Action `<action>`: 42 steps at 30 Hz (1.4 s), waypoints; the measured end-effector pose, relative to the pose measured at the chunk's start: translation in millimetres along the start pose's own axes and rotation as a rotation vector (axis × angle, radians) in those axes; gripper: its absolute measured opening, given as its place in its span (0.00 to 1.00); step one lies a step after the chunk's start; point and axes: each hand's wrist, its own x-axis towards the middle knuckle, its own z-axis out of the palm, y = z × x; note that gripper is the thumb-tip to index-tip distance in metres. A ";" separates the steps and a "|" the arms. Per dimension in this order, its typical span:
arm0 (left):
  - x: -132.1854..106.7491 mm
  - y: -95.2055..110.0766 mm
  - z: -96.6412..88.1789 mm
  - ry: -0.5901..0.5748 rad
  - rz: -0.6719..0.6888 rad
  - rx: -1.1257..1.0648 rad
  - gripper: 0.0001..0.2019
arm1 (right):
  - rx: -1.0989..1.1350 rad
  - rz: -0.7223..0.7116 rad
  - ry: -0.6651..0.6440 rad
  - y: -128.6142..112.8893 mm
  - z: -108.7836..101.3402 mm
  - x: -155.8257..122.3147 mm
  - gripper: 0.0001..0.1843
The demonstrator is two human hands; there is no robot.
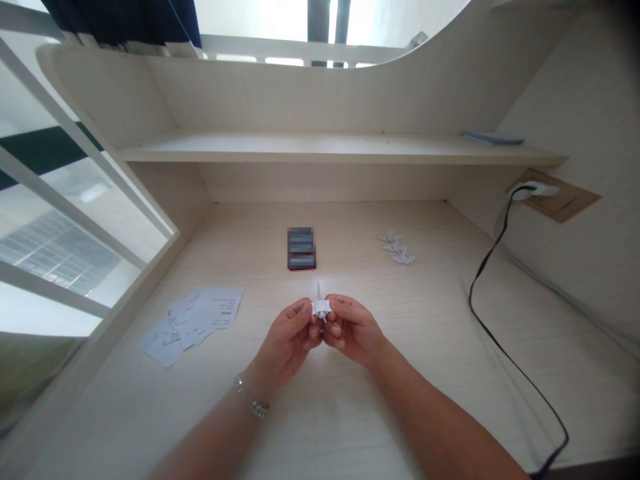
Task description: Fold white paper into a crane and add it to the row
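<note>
Head view shows the left hand (293,328) and right hand (354,328) pinching a small white paper figure (321,308) from either side, fingers nearly closed, over the middle of the desk (320,427); I'd judge its wings are being shaped, which calls next for a light, even tug outward. Beyond them lie a dark device (301,249) with a pixelated face, printed slips (203,319) too small to read, and folded paper birds (397,247), with no brand legible.

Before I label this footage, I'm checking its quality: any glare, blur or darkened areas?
Head view throughout: window glares white; upper-right corner darkens; phone-like object pixelated; left hand and right hand reasonably clear; print on paper slips mostly unreadable.
</note>
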 end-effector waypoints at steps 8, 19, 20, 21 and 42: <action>0.7 2.7 -1.6 0.007 -0.006 0.003 0.11 | -0.007 -0.010 0.046 -1.1 -2.7 3.1 0.13; -0.4 1.9 -0.5 -0.007 0.007 0.012 0.12 | 0.000 -0.065 0.058 1.3 -5.0 1.2 0.16; -0.4 1.9 -0.7 -0.010 0.006 0.013 0.11 | -0.004 -0.068 0.050 1.1 -4.9 1.2 0.16; -0.5 2.0 -0.9 -0.012 0.007 0.012 0.11 | -0.006 -0.063 0.046 0.9 -5.0 1.3 0.16; 4.9 0.7 -3.9 0.116 0.093 0.379 0.12 | -0.164 -0.249 0.255 -5.4 -8.3 7.4 0.23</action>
